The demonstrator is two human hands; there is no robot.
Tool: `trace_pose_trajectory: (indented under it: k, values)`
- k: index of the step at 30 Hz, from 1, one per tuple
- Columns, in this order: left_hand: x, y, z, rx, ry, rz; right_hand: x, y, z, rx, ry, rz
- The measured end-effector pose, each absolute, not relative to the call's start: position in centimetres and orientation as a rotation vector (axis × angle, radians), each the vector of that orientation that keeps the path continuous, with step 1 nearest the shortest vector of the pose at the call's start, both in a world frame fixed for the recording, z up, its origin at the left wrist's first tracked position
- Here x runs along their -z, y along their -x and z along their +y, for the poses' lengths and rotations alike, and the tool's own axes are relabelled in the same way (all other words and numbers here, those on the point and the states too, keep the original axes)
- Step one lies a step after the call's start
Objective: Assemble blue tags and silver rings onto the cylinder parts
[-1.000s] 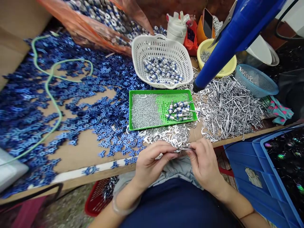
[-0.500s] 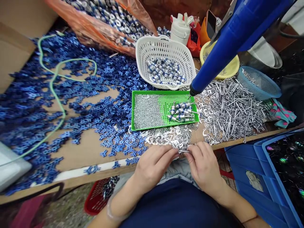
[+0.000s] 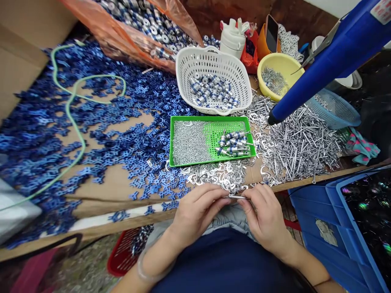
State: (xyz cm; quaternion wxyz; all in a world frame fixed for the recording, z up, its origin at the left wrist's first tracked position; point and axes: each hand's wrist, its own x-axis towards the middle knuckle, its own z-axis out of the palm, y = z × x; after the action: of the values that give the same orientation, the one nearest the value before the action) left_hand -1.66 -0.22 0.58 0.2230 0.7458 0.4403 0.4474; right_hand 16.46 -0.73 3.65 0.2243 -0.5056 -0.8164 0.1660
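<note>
Between my two hands, at the table's front edge, lies a thin silver metal rod (image 3: 237, 197). The fingers of my left hand (image 3: 195, 211) pinch its left end, where a small part is too tiny to make out. My right hand (image 3: 265, 213) grips the right end between thumb and fingers. Just beyond my fingertips is a pile of flat silver hooked pieces (image 3: 214, 174). Behind it sits a green tray (image 3: 195, 164), with tiny metal bits at its left and several blue-and-silver cylinders at its right.
A white basket (image 3: 183, 77) of cylinders stands behind the tray. Blue Y-shaped pieces (image 3: 100, 134) cover the left side, silver rods (image 3: 305, 142) the right. A blue pole (image 3: 317, 65) slants down from the upper right. A blue crate (image 3: 324, 215) stands at the lower right.
The blue pole's tip now shows further right, past the tray's corner, uncovering the yellow bowl. My hands stay at the table edge with the rod, which has shifted very slightly.
</note>
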Motion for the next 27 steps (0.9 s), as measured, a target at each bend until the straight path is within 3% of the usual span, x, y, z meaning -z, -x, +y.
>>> trace_pose_trajectory:
  k: [3,8,10,12,15,19,22,27]
  values:
    - [-0.8,1.5,-0.2,-1.219,-2.05,1.153,-3.7,-16.3,-0.8,-0.689,1.385,-2.164]
    - [-0.5,1.1,0.1,-1.082,-2.079,0.987,-1.8,-15.6,0.1,-2.026,1.115,-1.243]
    - [-1.0,1.5,1.2,-0.975,-2.137,1.007,-0.7,-15.6,0.9,-2.256,1.013,-0.798]
    - [-2.3,2.4,3.4,-0.89,-2.204,1.123,0.1,-16.1,1.7,-2.196,1.027,-0.58]
    - [-5.0,4.2,9.5,-0.893,-2.16,1.677,0.4,-17.5,2.5,-1.865,1.15,-0.558]
    - [-6.2,5.5,19.8,-0.327,-2.172,2.197,0.3,-18.9,2.6,-1.572,1.303,-0.699]
    - [-4.6,5.4,24.9,0.163,-2.165,2.166,0.6,-19.2,2.2,-1.531,1.334,-0.762]
    - [-2.0,5.3,26.5,0.158,-2.164,2.142,1.4,-19.1,1.9,-1.541,1.354,-0.739]
